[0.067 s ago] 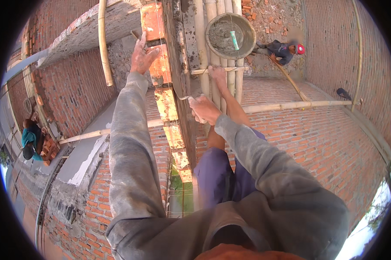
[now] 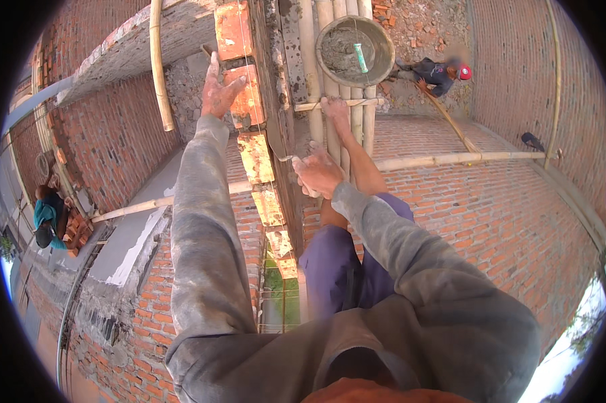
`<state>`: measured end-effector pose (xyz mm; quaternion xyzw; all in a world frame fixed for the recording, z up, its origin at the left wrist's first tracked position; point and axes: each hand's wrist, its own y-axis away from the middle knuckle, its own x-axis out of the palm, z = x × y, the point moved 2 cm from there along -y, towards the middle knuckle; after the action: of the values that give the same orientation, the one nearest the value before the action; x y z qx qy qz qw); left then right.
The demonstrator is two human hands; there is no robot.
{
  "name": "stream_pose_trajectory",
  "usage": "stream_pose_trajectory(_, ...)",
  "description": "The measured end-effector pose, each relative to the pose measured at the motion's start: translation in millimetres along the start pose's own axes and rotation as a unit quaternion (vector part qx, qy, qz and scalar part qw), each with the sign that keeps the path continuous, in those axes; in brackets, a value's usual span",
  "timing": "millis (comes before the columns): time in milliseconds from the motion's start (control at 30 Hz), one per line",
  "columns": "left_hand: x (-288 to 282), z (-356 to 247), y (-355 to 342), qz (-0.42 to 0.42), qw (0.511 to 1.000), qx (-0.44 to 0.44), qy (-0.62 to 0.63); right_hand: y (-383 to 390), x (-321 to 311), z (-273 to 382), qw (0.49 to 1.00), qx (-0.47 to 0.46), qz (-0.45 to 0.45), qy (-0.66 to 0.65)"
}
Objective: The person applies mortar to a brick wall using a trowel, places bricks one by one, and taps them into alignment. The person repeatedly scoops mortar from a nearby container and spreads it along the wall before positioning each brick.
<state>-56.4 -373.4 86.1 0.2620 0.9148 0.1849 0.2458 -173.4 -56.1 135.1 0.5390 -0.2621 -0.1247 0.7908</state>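
Observation:
My left hand [image 2: 219, 93] is at the left face of the top course of a narrow brick wall, fingers stretched and apart. Its thumb lies against an orange brick [image 2: 247, 96]; nothing is held. In my right hand [image 2: 318, 172], closed around the handle, is a trowel [image 2: 276, 146]. The blade stands edge-on along the right side of the wall, beside a sunlit brick [image 2: 256, 158]. Mortar shows in the joints between the bricks. A thin string line [image 2: 248, 74] runs lengthwise over them.
A bucket of grey mortar [image 2: 336, 57] with a green-and-white tube [image 2: 361, 58] stands on bamboo poles [image 2: 314, 127], ahead of my bare foot [image 2: 338, 111]. Far below are a person in a red cap [image 2: 437, 75] and another in teal [image 2: 46, 215] near stacked bricks. A bamboo pole [image 2: 156, 67] hangs left.
The wall and bucket sit slightly higher and further left in the picture. My left index finger has shifted slightly left; the right hand keeps its grip on the trowel.

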Motion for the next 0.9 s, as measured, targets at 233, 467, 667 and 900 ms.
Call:
stream_pose_trajectory(233, -8.2, 61.5, 132.9, -0.08, 0.966, -0.205, 0.132, 45.4, -24.7, -59.5, 0.996, 0.02, -0.066, 0.063)
stream_pose_trajectory(467, 11.5, 94.9, 234.3, -0.03, 0.94, -0.319, 0.114, 15.9, -0.5, 5.8, 0.997, -0.073, 0.008, -0.014)
stream_pose_trajectory(667, 24.7, 124.4, 235.0, -0.017, 0.949, -0.274, 0.152, 47.4, 11.4, -105.4, 0.982, 0.063, -0.024, 0.178)
stream_pose_trajectory(900, 24.8, 142.4, 239.5, -0.13, 0.964, -0.219, 0.069, 99.8, -35.4, -91.6, 0.885, -0.12, -0.084, 0.442)
